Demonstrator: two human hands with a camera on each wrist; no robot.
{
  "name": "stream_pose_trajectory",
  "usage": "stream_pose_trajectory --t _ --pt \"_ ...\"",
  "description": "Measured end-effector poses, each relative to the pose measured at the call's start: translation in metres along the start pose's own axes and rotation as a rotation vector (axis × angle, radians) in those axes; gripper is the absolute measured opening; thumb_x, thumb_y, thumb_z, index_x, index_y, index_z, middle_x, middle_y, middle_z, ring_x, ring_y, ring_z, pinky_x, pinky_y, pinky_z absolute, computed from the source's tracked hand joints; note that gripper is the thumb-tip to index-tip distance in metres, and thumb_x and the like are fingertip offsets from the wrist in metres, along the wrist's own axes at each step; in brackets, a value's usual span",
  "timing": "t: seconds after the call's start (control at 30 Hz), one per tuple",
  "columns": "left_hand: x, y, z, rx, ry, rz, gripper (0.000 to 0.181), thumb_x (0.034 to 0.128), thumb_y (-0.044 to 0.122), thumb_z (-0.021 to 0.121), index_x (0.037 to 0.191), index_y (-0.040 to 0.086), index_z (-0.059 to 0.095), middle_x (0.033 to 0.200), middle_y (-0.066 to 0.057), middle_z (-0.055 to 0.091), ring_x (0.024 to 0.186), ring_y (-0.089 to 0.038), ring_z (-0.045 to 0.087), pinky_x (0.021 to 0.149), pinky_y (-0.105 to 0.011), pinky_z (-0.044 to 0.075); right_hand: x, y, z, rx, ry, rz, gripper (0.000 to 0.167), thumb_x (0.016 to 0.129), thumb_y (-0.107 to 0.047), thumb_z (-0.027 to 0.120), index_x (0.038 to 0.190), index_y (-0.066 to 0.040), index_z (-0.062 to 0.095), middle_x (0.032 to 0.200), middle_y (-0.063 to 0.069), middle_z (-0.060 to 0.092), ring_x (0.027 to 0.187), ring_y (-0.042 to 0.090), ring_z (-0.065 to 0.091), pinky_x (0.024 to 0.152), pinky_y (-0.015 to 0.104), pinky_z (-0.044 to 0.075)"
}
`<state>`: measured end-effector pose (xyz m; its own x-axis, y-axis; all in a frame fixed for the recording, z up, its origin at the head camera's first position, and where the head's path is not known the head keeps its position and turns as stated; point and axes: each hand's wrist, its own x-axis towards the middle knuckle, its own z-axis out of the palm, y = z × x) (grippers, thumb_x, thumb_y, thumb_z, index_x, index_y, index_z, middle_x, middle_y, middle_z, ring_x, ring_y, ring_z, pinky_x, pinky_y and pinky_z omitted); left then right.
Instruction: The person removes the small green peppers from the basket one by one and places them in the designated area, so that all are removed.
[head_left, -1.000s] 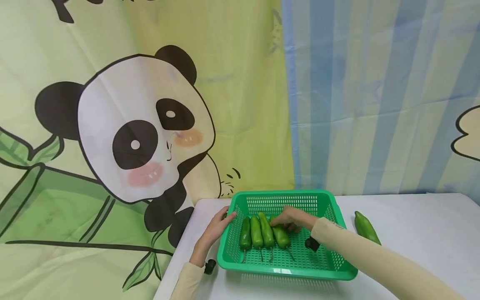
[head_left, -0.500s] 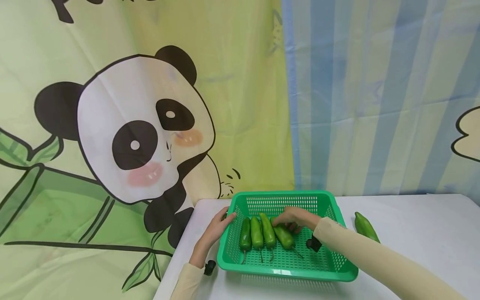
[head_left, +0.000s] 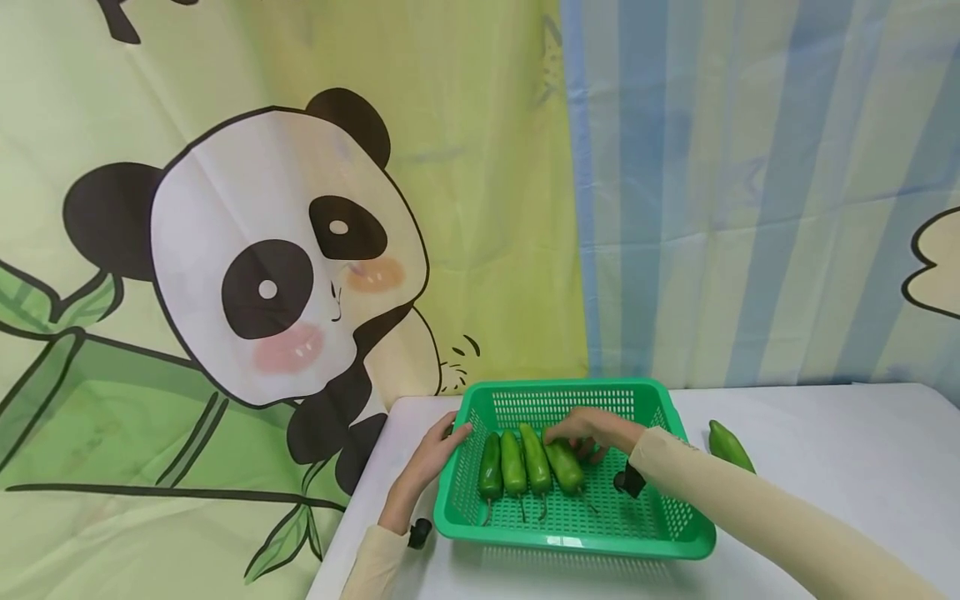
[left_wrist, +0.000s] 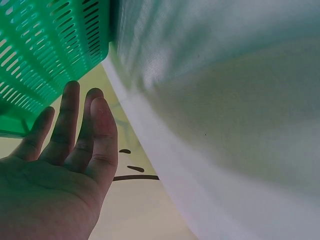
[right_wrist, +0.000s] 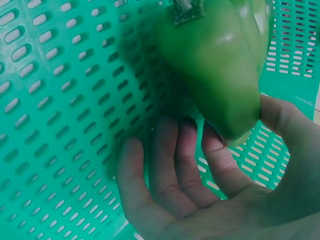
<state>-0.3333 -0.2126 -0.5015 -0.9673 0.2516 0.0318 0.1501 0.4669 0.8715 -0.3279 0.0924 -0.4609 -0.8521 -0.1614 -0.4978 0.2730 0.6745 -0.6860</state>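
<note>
We see the gripped green chili pepper (head_left: 564, 468) inside the green plastic basket (head_left: 577, 546), right of its middle. The right hand (head_left: 592, 429) pinches its tip end between thumb and index finger, the other fingers holding nothing. From that pinch the pepper runs toward five o'clock, its long axis on an eleven-to-five line, stem at the five end. The right hand is plainly the nearer one.

At nine o'clock from it, just beside, we count three more peppers (head_left: 513, 465), stems toward six: four inside. A fifth, the outside pepper (head_left: 729, 446), lies at three o'clock on the white table (head_left: 840, 450).

The left hand (head_left: 435, 454) rests at the basket's nine-o'clock side, thumb over the rim, fingers straight; we cannot tell whether the fingertips press the wall. One printed panda (head_left: 277, 167) shows at ten.
</note>
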Motion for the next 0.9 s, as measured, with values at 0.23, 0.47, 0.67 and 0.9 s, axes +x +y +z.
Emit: stream_pose_trajectory --t 0.23,0.47,0.67,0.9 --pt "0.002 0.003 -0.001 -0.009 -0.026 -0.009 0.051 0.1060 0.034 0.051 0.147 0.005 0.047 0.132 -0.022 0.062 0.105 -0.029 0.068 0.083 -0.037 0.059 -0.005 -0.004 -0.007 0.005 -0.025 -0.011 0.063 0.090 -0.042 0.069 0.135 -0.001 0.054 0.116 0.018 0.062 0.101 0.035 0.066 0.084 0.052 0.058" --pt "-0.001 0.002 0.002 -0.014 0.004 0.004 0.052 0.1036 0.041 0.054 0.145 0.011 0.050 0.129 -0.016 0.065 0.102 -0.022 0.069 0.083 -0.034 0.059 -0.012 -0.006 -0.015 0.004 -0.056 -0.030 0.066 0.090 -0.043 0.068 0.138 -0.001 0.052 0.119 0.020 0.063 0.099 0.033 0.067 0.084 0.051 0.059" --pt "0.000 -0.001 0.001 -0.009 -0.017 0.016 0.054 0.1041 0.043 0.052 0.147 0.011 0.048 0.126 -0.017 0.065 0.099 -0.020 0.070 0.081 -0.033 0.059 -0.017 -0.006 -0.023 0.018 -0.079 -0.052 0.063 0.090 -0.044 0.068 0.136 -0.003 0.055 0.120 0.020 0.064 0.098 0.033 0.067 0.086 0.053 0.058" --pt "0.000 -0.001 0.000 -0.022 -0.031 0.006 0.055 0.1041 0.044 0.052 0.148 0.012 0.047 0.125 -0.017 0.066 0.097 -0.020 0.071 0.080 -0.033 0.059 -0.025 -0.006 -0.039 0.076 -0.141 -0.077 0.061 0.092 -0.043 0.068 0.138 -0.006 0.053 0.129 0.023 0.060 0.103 0.033 0.067 0.084 0.052 0.059"
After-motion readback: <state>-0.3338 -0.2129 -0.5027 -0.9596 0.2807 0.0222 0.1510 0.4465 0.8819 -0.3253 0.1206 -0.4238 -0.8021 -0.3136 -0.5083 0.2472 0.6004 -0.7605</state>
